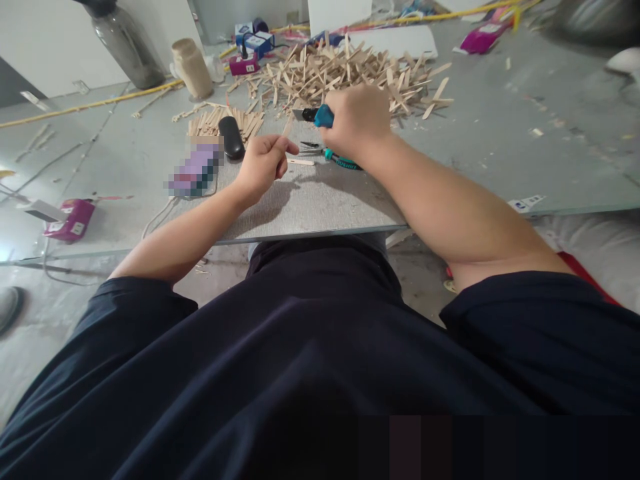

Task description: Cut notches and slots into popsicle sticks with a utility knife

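Note:
My left hand (267,165) pinches a thin wooden craft stick (288,127), which points up and away from the fingers. Opposite it, my right hand (357,120) is wrapped round the blue handle of a utility knife (323,116). The knife's blade points left, close to the upper end of the held stick. Below the knife, pliers with teal and black handles (343,160) lie on the table. A short piece of craft stick (301,162) rests just left of the pliers, near my left fingertips.
A big heap of craft sticks (345,70) spreads behind my hands. Left of my left hand lie a smaller stick pile (200,123), a black oval case (231,138) and a blurred-out phone (196,168) with a cable. A jar (192,68) and dark bottle (127,47) stand farther back.

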`<state>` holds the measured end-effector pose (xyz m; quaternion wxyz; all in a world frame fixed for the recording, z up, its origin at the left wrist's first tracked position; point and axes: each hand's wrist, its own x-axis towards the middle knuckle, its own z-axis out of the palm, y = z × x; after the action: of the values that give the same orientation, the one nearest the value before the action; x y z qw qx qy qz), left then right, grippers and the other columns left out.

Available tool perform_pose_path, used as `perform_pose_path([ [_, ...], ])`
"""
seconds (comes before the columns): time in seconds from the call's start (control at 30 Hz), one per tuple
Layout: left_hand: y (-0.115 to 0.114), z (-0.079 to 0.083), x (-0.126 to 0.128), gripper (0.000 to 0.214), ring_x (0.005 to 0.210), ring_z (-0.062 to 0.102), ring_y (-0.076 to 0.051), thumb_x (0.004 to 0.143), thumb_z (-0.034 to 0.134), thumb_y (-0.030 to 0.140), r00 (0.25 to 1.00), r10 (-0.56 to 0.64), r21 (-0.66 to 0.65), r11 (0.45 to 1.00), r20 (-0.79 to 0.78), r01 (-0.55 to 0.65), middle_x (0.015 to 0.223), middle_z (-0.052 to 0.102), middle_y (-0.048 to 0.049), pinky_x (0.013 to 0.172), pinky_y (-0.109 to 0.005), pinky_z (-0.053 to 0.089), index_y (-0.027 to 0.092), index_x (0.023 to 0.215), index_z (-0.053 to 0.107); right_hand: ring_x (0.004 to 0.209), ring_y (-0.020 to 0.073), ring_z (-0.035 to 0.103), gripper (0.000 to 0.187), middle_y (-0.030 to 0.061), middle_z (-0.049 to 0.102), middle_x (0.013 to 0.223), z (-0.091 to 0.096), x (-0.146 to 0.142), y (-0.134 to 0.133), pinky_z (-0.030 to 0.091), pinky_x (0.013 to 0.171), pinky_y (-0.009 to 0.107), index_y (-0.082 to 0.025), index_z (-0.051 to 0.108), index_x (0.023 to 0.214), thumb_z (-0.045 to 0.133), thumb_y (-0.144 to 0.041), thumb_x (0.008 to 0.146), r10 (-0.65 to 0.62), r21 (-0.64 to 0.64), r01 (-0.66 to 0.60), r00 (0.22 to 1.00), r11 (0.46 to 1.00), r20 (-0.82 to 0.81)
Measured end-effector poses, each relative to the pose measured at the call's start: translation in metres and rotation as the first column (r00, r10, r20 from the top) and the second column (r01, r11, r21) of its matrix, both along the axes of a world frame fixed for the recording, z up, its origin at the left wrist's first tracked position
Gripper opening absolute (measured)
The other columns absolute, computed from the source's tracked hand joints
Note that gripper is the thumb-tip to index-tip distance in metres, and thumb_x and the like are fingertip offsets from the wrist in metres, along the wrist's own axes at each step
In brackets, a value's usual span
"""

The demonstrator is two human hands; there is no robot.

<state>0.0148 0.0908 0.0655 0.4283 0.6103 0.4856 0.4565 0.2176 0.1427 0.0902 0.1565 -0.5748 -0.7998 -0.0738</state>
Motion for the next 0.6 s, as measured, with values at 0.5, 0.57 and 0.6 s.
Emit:
perform_pose_path([
  [0.5,0.002,-0.005,-0.003,0.044,0.042,0.031,-0.009,0.117,0.050,0.018,0.999,-0.015,0.011,1.000,-0.034,0.015,0.043,0.044,0.0072,0.052,-0.028,0.029,0.021,0.076,0.067,0.108,0.0350,0.069,0.035,0.0143,0.084,0.124,-0.001,-0.002,0.000,0.045,0.083,0.048,-0.029,0.079,0.123,0.053,-0.044,0.105,-0.026,0.028,0.025,0.999,0.999,0.041],
  [0.57,0.003,-0.007,-0.004,0.045,0.042,0.031,-0.010,0.117,0.049,0.019,1.000,-0.011,0.006,1.000,-0.029,0.011,0.043,0.044,0.0067,0.054,-0.030,0.030,0.022,0.076,0.067,0.113,0.0375,0.068,0.039,0.0143,0.084,0.125,0.000,0.001,0.000,0.046,0.086,0.050,-0.030,0.079,0.126,0.051,-0.048,0.106,0.003,-0.009,-0.002,0.999,1.000,0.035],
  [0.6,0.004,-0.008,-0.004,0.045,0.042,0.031,-0.011,0.117,0.048,0.019,1.000,-0.009,0.010,1.000,-0.027,0.009,0.043,0.044,0.0066,0.054,-0.031,0.030,0.022,0.076,0.067,0.116,0.0398,0.068,0.039,0.0136,0.085,0.125,0.001,0.000,-0.002,0.046,0.087,0.052,-0.033,0.079,0.127,0.052,-0.049,0.105,0.031,-0.031,-0.030,0.999,0.999,0.031],
])
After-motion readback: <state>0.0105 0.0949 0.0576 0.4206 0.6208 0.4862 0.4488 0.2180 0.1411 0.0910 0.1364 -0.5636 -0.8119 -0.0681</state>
